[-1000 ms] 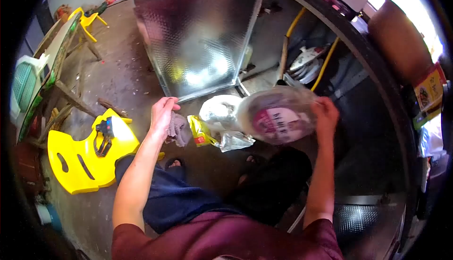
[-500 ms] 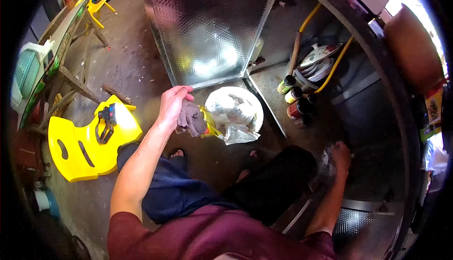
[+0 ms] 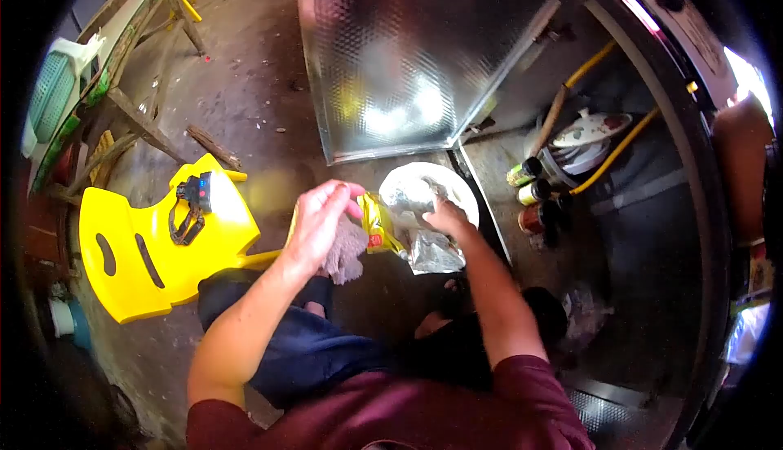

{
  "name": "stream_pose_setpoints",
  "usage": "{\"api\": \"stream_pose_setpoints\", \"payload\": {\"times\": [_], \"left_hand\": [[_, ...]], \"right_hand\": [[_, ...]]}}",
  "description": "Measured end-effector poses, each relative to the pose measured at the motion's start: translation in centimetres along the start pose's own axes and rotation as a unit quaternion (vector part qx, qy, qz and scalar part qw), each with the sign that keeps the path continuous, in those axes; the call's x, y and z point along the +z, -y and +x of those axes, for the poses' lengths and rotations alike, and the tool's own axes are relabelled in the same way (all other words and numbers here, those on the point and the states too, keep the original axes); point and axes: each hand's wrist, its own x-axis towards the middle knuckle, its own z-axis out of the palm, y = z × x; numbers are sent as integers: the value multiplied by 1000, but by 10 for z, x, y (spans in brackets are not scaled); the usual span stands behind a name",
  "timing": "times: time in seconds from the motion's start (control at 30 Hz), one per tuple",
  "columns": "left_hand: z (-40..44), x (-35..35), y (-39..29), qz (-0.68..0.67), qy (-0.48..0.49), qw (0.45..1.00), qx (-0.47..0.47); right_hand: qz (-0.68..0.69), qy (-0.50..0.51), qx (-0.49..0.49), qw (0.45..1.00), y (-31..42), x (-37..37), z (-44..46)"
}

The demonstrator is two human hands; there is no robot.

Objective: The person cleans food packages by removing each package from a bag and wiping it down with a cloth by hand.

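Observation:
My left hand (image 3: pixel 320 226) is closed on a greyish-purple cloth (image 3: pixel 346 252), which hangs below the fingers. Just right of it is a yellow packet (image 3: pixel 376 223), at the left edge of a white round basin (image 3: pixel 464 191). My right hand (image 3: pixel 447 215) reaches over the basin, its index finger stretched toward the clear plastic bags (image 3: pixel 413 191) inside. A silvery plastic bag (image 3: pixel 435 252) lies at the basin's near edge. Whether the right fingertips touch the plastic cannot be made out.
A textured metal door (image 3: pixel 391 66) stands open beyond the basin. Several jars (image 3: pixel 532 192) and a lidded pot (image 3: pixel 591 129) are inside the cabinet at right. A yellow chair (image 3: pixel 147 246) with a headlamp (image 3: pixel 193 197) on it stands left. Clear plastic (image 3: pixel 582 313) lies at lower right.
The labelled clear package has left my right hand, which went down to the lower right and then over to the basin. My left hand still has the cloth. The view has shifted.

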Motion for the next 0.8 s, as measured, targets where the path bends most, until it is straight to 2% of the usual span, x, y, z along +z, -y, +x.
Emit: {"api": "stream_pose_setpoints", "payload": {"times": [0.03, 0.1, 0.13, 0.17, 0.23, 0.27, 0.37, 0.4, 0.5, 0.53, 0.57, 0.63, 0.7, 0.73, 0.77, 0.8], "left_hand": [[-1, -2, 1, 13, 6, 1000, 9], [-1, -6, 2, 20, 13, 1000, 6], [0, -8, 1, 15, 10, 1000, 4], [0, -9, 0, 10, 8, 1000, 2], [4, -11, -3, 15, 8, 1000, 2], [5, -12, -3, 19, 9, 1000, 2], [8, -10, -6, 31, 9, 999, 3], [8, -8, -4, 33, 14, 999, 4], [12, -1, 5, 41, 25, 999, 4], [14, 1, 8, 45, 29, 999, -1], [15, 3, 11, 50, 33, 998, -6], [20, 5, 20, 60, 49, 997, -14], [24, 7, 31, 78, 68, 994, -37], [25, 7, 37, 104, 75, 990, -61], [26, 8, 47, 107, 78, 989, -70], [28, 8, 59, 109, 81, 988, -79]], "right_hand": [[48, -15, 27, 998, 9, 13, 10], [156, -38, 6, 987, 2, 62, 42], [188, -16, 20, 982, 12, 65, 42], [59, -25, 53, 997, 20, 71, 37], [184, 27, 5, 982, 22, 74, 25], [141, -84, 12, 986, 13, 100, 34], [125, -130, -40, 983, -3, 108, 38], [107, -67, -53, 991, 8, 81, 18], [134, 17, -40, 990, 14, 42, -6], [115, -70, -10, 991, 5, 52, 4], [163, -225, -167, 946, -21, 69, 15], [340, -273, -82, 896, -5, 36, -3], [363, -293, -115, 877, 0, 3, -17], [347, -286, -109, 887, 2, -13, -27], [369, -304, -170, 862, -4, -17, -26], [388, -299, -174, 854, -7, -22, -29]]}}
